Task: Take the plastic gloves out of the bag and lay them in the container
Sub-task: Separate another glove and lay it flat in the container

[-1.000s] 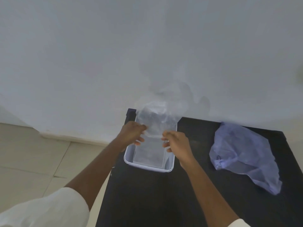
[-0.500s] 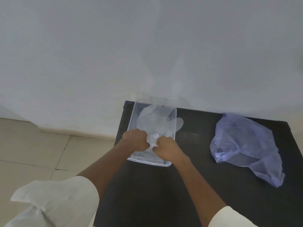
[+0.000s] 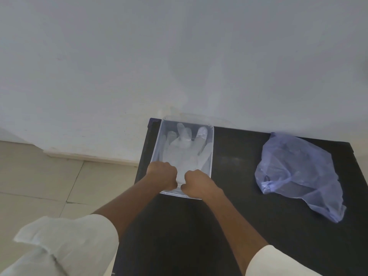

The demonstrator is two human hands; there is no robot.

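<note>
A clear plastic glove (image 3: pixel 185 151) lies flat in the clear rectangular container (image 3: pixel 212 148) at the black table's far left corner, fingers pointing at the wall. My left hand (image 3: pixel 162 176) and my right hand (image 3: pixel 196 183) are fists side by side at the container's near end, pinching the glove's cuff between them. The pale blue plastic bag (image 3: pixel 298 176) lies crumpled on the table to the right, well apart from both hands.
The black table (image 3: pixel 239 226) stands against a white wall (image 3: pixel 179 56). Its left edge drops to a beige tiled floor (image 3: pixel 39 186). My white sleeves show at the bottom of the view.
The glove was held up above the container a second ago. Both hands have since lowered it into the container and drawn it flat, coming close together at the near end.
</note>
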